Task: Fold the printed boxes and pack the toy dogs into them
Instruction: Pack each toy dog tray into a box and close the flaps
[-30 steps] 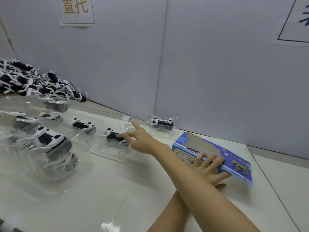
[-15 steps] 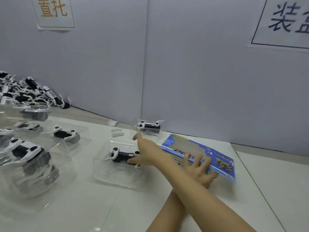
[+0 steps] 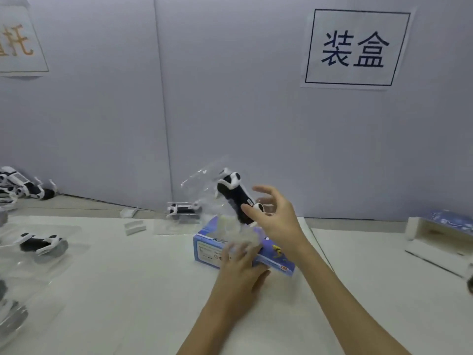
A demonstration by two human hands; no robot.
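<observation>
A black-and-white toy dog (image 3: 234, 198) sits in a clear plastic tray (image 3: 202, 180). My right hand (image 3: 279, 221) holds tray and dog tilted in the air, thumb on the front and fingers spread behind. They hang just above the blue printed box (image 3: 207, 249), which lies on the white table. My left hand (image 3: 238, 275) rests on the box's near side with its fingers lying over the top. The tray's lower part is blurred where it meets the box.
More toy dogs in clear trays lie at the left (image 3: 41, 244) and by the back wall (image 3: 183, 210). A pile of loose dogs (image 3: 18, 188) sits far left. Small white plastic pieces (image 3: 134, 226) lie mid-table. An open white box (image 3: 435, 239) stands at the right.
My right hand took the tray with the dog from the table at the left and lifted it over the blue box. My arms have uncrossed. The view has swung to the right.
</observation>
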